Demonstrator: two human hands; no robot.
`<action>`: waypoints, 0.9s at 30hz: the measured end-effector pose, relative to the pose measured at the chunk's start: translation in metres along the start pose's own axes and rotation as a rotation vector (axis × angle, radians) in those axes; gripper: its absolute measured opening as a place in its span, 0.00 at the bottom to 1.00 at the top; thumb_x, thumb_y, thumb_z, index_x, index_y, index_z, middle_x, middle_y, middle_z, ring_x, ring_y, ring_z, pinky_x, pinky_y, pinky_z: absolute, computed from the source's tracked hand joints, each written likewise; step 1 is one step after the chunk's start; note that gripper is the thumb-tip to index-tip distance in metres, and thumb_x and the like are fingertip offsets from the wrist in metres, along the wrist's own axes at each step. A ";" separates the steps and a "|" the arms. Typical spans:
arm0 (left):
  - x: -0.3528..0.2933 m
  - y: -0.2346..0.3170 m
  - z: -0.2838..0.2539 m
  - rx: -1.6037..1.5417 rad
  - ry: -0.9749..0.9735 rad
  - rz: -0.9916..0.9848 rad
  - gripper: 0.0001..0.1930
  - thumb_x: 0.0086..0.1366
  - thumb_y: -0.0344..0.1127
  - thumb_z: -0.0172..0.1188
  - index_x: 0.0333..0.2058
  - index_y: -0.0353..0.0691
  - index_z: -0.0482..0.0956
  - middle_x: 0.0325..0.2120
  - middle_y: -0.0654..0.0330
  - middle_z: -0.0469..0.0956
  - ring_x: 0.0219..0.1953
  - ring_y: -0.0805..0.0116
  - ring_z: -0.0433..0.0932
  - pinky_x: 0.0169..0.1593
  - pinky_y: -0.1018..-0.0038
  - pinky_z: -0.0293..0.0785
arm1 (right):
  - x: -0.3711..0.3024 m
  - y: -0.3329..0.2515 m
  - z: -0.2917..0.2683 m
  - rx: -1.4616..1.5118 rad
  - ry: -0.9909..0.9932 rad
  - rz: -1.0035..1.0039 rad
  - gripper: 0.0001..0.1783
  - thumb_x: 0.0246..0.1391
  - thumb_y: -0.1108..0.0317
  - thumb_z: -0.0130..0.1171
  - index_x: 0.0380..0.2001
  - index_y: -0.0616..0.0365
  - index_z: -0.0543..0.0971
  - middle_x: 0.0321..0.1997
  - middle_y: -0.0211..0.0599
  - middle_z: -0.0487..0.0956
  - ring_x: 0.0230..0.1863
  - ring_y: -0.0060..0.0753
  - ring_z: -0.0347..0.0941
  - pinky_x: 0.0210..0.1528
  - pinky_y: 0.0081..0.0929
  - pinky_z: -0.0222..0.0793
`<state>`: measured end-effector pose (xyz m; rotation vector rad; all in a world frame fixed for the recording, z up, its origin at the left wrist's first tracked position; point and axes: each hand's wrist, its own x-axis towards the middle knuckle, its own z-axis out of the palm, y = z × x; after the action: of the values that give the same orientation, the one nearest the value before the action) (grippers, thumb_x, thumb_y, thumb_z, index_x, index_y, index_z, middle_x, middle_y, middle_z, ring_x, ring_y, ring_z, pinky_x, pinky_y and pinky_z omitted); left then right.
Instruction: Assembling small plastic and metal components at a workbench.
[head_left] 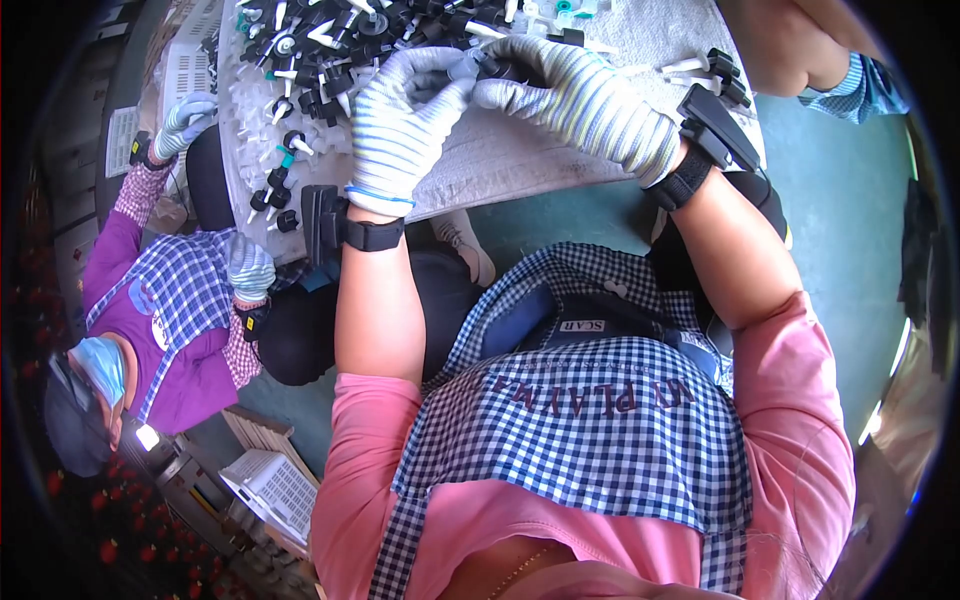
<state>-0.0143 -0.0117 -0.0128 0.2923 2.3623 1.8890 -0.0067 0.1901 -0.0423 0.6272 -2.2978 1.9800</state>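
Observation:
Both my hands wear white gloves with thin coloured stripes and meet over the near part of the table. My left hand (400, 130) pinches a small translucent plastic piece (463, 68) between thumb and fingers. Right beside it, my right hand (590, 105) is closed around a black plastic pump part (508, 70), mostly covered by the fingers. Whether the two pieces touch cannot be made out. Just beyond my hands lies a heap of black pump heads (330, 60) with white nozzles. Several translucent parts (250, 140) are spread along the table's left side.
A pale cloth covers the table (660, 150). A few black pump heads (722, 75) lie at its right side. On the left a co-worker (170, 310) in gloves and a checked apron sits close by. Another person's bare limb (800, 45) shows at upper right. A white crate (270, 490) stands lower left.

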 end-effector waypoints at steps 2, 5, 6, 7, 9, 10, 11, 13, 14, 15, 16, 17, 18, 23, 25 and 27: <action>0.001 0.000 0.001 0.318 0.035 0.129 0.12 0.59 0.28 0.69 0.42 0.39 0.82 0.34 0.63 0.83 0.36 0.75 0.80 0.43 0.77 0.77 | 0.001 0.002 -0.001 -0.044 -0.043 0.027 0.26 0.57 0.49 0.65 0.51 0.55 0.79 0.39 0.44 0.84 0.39 0.37 0.82 0.43 0.30 0.74; 0.004 -0.005 -0.002 0.660 0.019 0.414 0.16 0.55 0.26 0.70 0.43 0.38 0.82 0.38 0.58 0.83 0.40 0.65 0.82 0.47 0.72 0.78 | 0.002 0.007 0.002 -0.109 -0.052 -0.006 0.26 0.57 0.49 0.65 0.51 0.57 0.79 0.39 0.45 0.84 0.40 0.39 0.82 0.43 0.30 0.75; 0.004 -0.004 -0.002 0.776 0.009 0.496 0.18 0.54 0.26 0.71 0.45 0.38 0.82 0.41 0.59 0.83 0.41 0.67 0.82 0.47 0.72 0.79 | 0.003 0.011 0.003 -0.110 -0.052 -0.004 0.26 0.57 0.49 0.65 0.51 0.57 0.79 0.39 0.45 0.84 0.40 0.39 0.82 0.43 0.30 0.75; 0.004 -0.002 -0.001 0.789 0.005 0.487 0.18 0.53 0.26 0.71 0.45 0.38 0.82 0.42 0.56 0.82 0.42 0.64 0.82 0.49 0.71 0.79 | 0.004 0.015 0.004 -0.087 -0.048 0.013 0.26 0.56 0.50 0.66 0.51 0.57 0.79 0.39 0.46 0.84 0.40 0.39 0.82 0.44 0.31 0.75; 0.005 0.004 0.003 0.803 0.014 0.466 0.17 0.56 0.28 0.70 0.45 0.39 0.82 0.42 0.56 0.82 0.42 0.65 0.82 0.48 0.71 0.79 | 0.006 0.019 0.003 -0.064 -0.045 0.033 0.26 0.56 0.50 0.66 0.51 0.57 0.79 0.40 0.46 0.84 0.41 0.40 0.82 0.45 0.31 0.75; 0.005 0.005 0.004 0.817 0.028 0.450 0.15 0.59 0.30 0.68 0.46 0.39 0.82 0.42 0.56 0.82 0.41 0.66 0.83 0.48 0.71 0.79 | 0.007 0.017 0.003 -0.054 -0.032 0.027 0.26 0.56 0.50 0.66 0.51 0.57 0.79 0.40 0.46 0.84 0.41 0.40 0.82 0.45 0.32 0.75; 0.007 0.004 0.005 0.814 0.026 0.448 0.15 0.59 0.30 0.68 0.46 0.39 0.82 0.42 0.56 0.82 0.41 0.66 0.83 0.48 0.71 0.79 | 0.008 0.015 0.002 -0.044 -0.020 0.021 0.26 0.56 0.50 0.66 0.50 0.57 0.79 0.39 0.45 0.84 0.42 0.39 0.82 0.46 0.32 0.75; 0.010 0.001 0.006 0.739 0.155 0.259 0.11 0.62 0.28 0.63 0.43 0.39 0.83 0.40 0.54 0.83 0.42 0.59 0.83 0.50 0.68 0.77 | 0.009 0.004 0.001 -0.006 -0.006 0.030 0.26 0.56 0.50 0.66 0.50 0.57 0.79 0.40 0.45 0.84 0.42 0.39 0.82 0.46 0.32 0.75; 0.012 -0.002 0.005 0.739 0.154 0.258 0.11 0.62 0.28 0.63 0.43 0.39 0.83 0.40 0.54 0.83 0.42 0.59 0.83 0.50 0.68 0.77 | 0.009 0.001 0.002 0.032 0.008 0.035 0.26 0.56 0.50 0.66 0.50 0.57 0.79 0.40 0.44 0.84 0.42 0.38 0.81 0.46 0.31 0.75; 0.014 -0.005 0.002 0.434 0.162 0.182 0.09 0.65 0.30 0.60 0.43 0.38 0.83 0.40 0.57 0.84 0.42 0.62 0.82 0.49 0.70 0.78 | 0.009 0.001 0.002 0.032 0.008 0.035 0.26 0.56 0.50 0.66 0.50 0.57 0.79 0.40 0.44 0.84 0.42 0.38 0.81 0.46 0.31 0.75; 0.015 -0.005 0.002 0.130 0.163 0.105 0.09 0.68 0.31 0.58 0.43 0.38 0.83 0.40 0.59 0.84 0.42 0.65 0.82 0.48 0.71 0.78 | 0.009 0.002 0.001 0.012 -0.005 0.059 0.25 0.56 0.51 0.66 0.50 0.57 0.79 0.40 0.43 0.84 0.42 0.38 0.81 0.46 0.31 0.74; 0.017 -0.003 0.001 -0.008 0.134 0.047 0.11 0.71 0.35 0.55 0.45 0.37 0.82 0.43 0.61 0.84 0.43 0.69 0.82 0.49 0.73 0.77 | 0.008 0.004 0.001 -0.009 -0.017 0.083 0.25 0.56 0.51 0.66 0.49 0.57 0.79 0.40 0.43 0.84 0.42 0.37 0.81 0.46 0.31 0.74; 0.014 -0.001 0.005 -0.291 0.135 -0.044 0.14 0.73 0.40 0.53 0.49 0.38 0.80 0.44 0.58 0.83 0.43 0.67 0.82 0.51 0.72 0.77 | 0.008 0.006 0.001 -0.010 -0.012 0.085 0.25 0.56 0.51 0.66 0.49 0.57 0.79 0.40 0.43 0.84 0.42 0.37 0.81 0.46 0.31 0.74; 0.013 -0.012 0.003 -0.594 -0.080 -0.099 0.24 0.74 0.46 0.49 0.57 0.30 0.72 0.56 0.45 0.74 0.59 0.54 0.72 0.65 0.59 0.66 | 0.006 0.003 0.003 -0.055 -0.061 0.020 0.25 0.54 0.50 0.68 0.48 0.56 0.80 0.35 0.40 0.82 0.37 0.36 0.79 0.42 0.32 0.73; 0.010 -0.012 0.008 -0.651 -0.078 -0.150 0.24 0.74 0.46 0.49 0.56 0.30 0.72 0.56 0.45 0.74 0.59 0.54 0.72 0.65 0.59 0.66 | 0.006 0.005 0.004 -0.053 -0.071 0.023 0.25 0.54 0.50 0.68 0.48 0.56 0.80 0.34 0.40 0.82 0.36 0.37 0.79 0.41 0.33 0.73; 0.008 -0.009 0.013 -0.708 -0.077 -0.201 0.24 0.74 0.46 0.50 0.56 0.30 0.72 0.56 0.45 0.74 0.59 0.54 0.72 0.65 0.59 0.66 | 0.006 0.007 0.004 -0.088 -0.060 0.002 0.24 0.54 0.50 0.68 0.47 0.56 0.80 0.33 0.40 0.82 0.36 0.37 0.79 0.41 0.33 0.73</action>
<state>-0.0204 0.0002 -0.0244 0.0530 1.4660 2.3814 -0.0135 0.1853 -0.0478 0.6865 -2.4051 1.8734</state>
